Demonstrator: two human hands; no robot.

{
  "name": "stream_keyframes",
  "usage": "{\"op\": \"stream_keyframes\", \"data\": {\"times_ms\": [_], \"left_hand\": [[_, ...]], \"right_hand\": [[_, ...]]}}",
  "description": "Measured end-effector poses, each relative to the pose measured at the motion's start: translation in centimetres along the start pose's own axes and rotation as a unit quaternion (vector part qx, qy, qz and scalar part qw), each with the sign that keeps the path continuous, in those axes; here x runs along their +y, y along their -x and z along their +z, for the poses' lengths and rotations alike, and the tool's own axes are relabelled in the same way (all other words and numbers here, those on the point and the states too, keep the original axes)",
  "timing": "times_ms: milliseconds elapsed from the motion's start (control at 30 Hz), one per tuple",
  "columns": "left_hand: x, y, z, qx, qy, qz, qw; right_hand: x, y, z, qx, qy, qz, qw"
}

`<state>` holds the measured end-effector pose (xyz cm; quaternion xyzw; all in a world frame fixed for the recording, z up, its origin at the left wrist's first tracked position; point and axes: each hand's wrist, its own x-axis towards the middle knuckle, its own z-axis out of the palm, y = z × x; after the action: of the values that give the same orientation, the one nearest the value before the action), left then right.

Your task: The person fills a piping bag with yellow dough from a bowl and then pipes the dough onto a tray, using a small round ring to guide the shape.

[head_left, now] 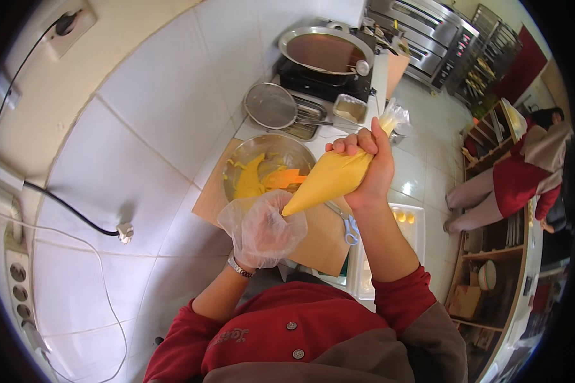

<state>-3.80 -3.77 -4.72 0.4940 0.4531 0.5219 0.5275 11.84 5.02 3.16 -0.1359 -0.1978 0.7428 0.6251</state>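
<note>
My right hand [372, 167] is wrapped round a piping bag [329, 182] full of yellow filling. The bag slants down to the left, its clear twisted end rising above my thumb. At its narrow tip is my left hand [262, 230], in a loose see-through plastic glove. The left fingers look curled, and the baggy glove hides what they hold, if anything. Just beyond that hand stands a steel mixing bowl [303, 149], with yellow paste [250, 177] smeared inside and an orange spatula [284, 179] lying in it.
A wide pan of brown liquid [329, 52] sits on a black stove [326, 83]. Nearer are a sieve [270, 105] and a small metal tin [350, 108]. Blue-handled scissors [351, 231] lie by a white tray [416, 239] holding yellow pieces. Another person [521, 169] stands by wooden shelves at right.
</note>
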Motion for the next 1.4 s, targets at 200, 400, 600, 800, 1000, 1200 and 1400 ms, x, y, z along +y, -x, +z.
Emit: {"op": "stream_keyframes", "data": {"times_ms": [200, 400, 600, 800, 1000, 1200, 1400], "left_hand": [[3.2, -3.1, -1.9, 0.015, -0.237, 0.207, 0.949], [7.6, -9.4, -2.7, -0.174, 0.08, 0.044, 0.981], [11.4, -11.4, -3.5, -0.183, 0.036, -0.076, 0.979], [12.1, -12.7, -4.5, -0.048, -0.017, 0.063, 0.997], [8.4, -13.7, -6.7, -0.045, -0.075, 0.2, 0.976], [6.1, -13.1, -7.5, -0.095, 0.053, 0.167, 0.98], [5.8, -12.4, -8.7, -0.11, 0.0, 0.144, 0.984]], "right_hand": [[3.1, -2.9, 3.2, -0.109, 0.16, 0.038, 0.98], [1.0, -8.5, 6.9, -0.081, 0.125, 0.126, 0.981], [1.0, -9.6, 9.9, -0.103, 0.188, 0.104, 0.971], [-2.2, -11.0, 11.2, -0.261, 0.645, 0.011, 0.719], [0.4, -10.8, 9.1, -0.358, 0.748, 0.046, 0.557], [0.6, -12.5, 3.5, -0.248, 0.626, 0.081, 0.735], [5.1, -11.9, -1.0, -0.125, 0.482, 0.261, 0.827]]}}
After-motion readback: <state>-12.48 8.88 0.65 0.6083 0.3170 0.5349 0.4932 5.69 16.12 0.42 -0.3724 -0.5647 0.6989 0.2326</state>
